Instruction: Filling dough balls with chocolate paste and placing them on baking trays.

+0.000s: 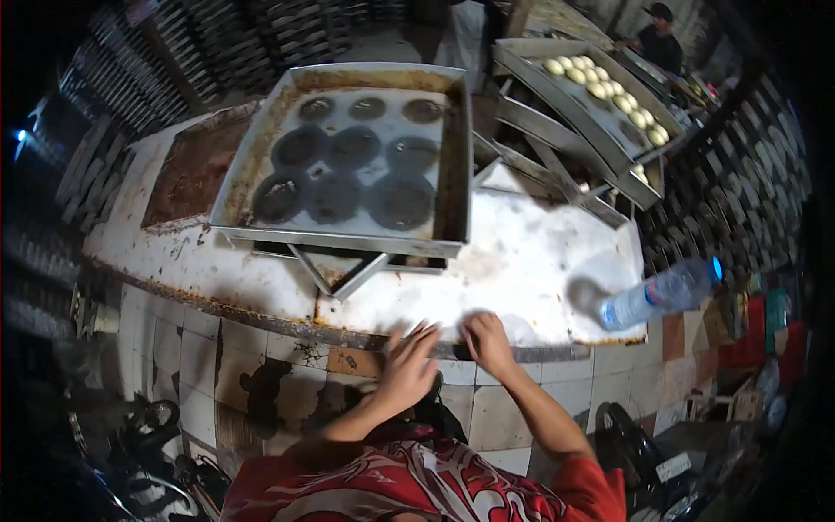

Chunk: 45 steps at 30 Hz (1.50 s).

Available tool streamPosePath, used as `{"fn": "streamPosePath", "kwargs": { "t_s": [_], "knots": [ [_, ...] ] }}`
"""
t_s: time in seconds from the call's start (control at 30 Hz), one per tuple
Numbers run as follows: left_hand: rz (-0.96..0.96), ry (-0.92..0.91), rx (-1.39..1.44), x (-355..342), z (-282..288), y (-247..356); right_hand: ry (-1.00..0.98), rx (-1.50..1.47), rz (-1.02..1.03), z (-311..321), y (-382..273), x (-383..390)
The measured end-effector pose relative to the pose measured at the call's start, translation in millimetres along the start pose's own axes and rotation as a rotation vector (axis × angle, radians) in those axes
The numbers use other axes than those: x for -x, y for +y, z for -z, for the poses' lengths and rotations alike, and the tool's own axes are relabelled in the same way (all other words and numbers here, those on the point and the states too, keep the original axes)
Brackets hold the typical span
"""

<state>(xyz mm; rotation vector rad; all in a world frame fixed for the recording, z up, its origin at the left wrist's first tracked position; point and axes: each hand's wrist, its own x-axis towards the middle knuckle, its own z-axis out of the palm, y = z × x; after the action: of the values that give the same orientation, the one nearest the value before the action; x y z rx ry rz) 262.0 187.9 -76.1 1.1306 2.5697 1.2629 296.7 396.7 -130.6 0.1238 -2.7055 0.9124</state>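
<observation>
My left hand point(409, 365) is at the front edge of a white, rust-stained worktop point(531, 252), fingers apart and slightly blurred, holding nothing. Just right of it, my right hand point(487, 339) rests on the same edge with fingers curled together and nothing visible in them. Beyond my hands a square metal tray point(452, 165) with round dark oily patches sits on an angled metal support point(357, 278). To the right, a clear plastic bottle point(639, 300) with a blue cap leans at a slant near the worktop's right end.
Stacked metal trays point(557, 139) at back right hold several pale round pieces point(600, 87). A rusty panel point(183, 174) lies left of the big tray. A person point(661, 48) in dark clothing is at back right. Motorbikes point(652, 461) stand low at both sides on tiled floor.
</observation>
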Motion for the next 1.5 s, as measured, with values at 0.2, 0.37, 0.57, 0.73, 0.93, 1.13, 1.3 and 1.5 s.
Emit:
{"fn": "streamPosePath", "kwargs": {
  "t_s": [0.2,0.37,0.57,0.73,0.93,1.13,1.3,1.5],
  "knots": [
    [0.481,0.042,0.154,66,53,-26,0.3,0.222,-0.134,23,60,-48],
    [0.216,-0.086,0.296,39,84,-40,0.056,0.267,-0.176,-2,-12,-34],
    [0.001,-0.3,0.272,34,160,-91,-0.631,-0.333,-0.376,129,-164,-111],
    [-0.237,-0.519,0.613,-2,192,-80,-0.277,-0.031,0.194,64,-196,-288],
    [-0.455,-0.525,0.852,-48,204,-70,-0.453,0.14,0.208,4,-148,-311],
    [-0.254,-0.525,1.163,-47,191,-79,0.079,0.486,-0.165,242,-11,-384],
    [-0.216,-0.384,1.181,-106,148,-65,0.01,0.887,-0.381,351,256,-405],
    [-0.108,-0.122,1.225,-101,139,-38,-0.11,0.927,-0.52,358,288,-409]
  ]
}}
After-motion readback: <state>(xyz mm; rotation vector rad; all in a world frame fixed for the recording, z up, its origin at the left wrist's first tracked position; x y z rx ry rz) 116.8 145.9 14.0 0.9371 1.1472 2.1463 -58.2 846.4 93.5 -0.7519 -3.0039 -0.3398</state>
